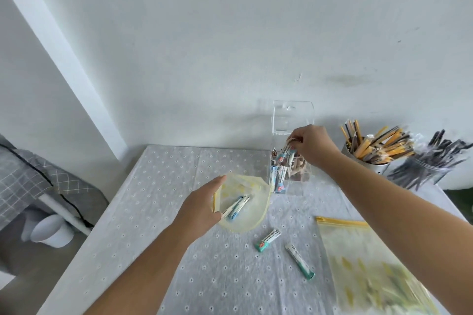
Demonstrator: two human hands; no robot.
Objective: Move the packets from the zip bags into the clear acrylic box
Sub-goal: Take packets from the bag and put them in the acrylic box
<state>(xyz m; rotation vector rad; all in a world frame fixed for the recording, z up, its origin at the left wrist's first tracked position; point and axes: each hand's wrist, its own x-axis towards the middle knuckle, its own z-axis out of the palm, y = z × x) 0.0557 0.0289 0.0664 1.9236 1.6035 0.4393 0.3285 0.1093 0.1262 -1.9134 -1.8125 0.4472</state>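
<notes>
Holding item 1: right hand point(313, 144), grip pinched on a small bunch of packets point(286, 153) over the open top of the clear acrylic box point(291, 120), which stands at the back of the worktop point(158, 212) with its lid raised.

Item 2: left hand point(202, 210), fingers closed on the rim of an open zip bag point(245, 202), keeping its mouth spread; two blue-and-white packets point(236, 207) lie inside.

Item 3: box contents. Several packets stand in the front compartment point(279, 179); brownish ones fill those behind it.

Item 4: loose stock. Two green-ended packets point(268, 239) point(299, 261) lie flat on the cloth, well apart from the box.

Item 5: second zip bag point(368, 263), yellow seal, lying at the right near edge; contents blurred.

Item 6, not for moving: two tubs of stick sachets point(376, 146) point(432, 158) at the far right.

Handling note: packets look light, thin and a little stiff, probably slick-surfaced. Best taken by the upper end between thumb and fingertips, several at once, and lowered upright. The bag film is limp and will likely collapse unless its rim is held.
</notes>
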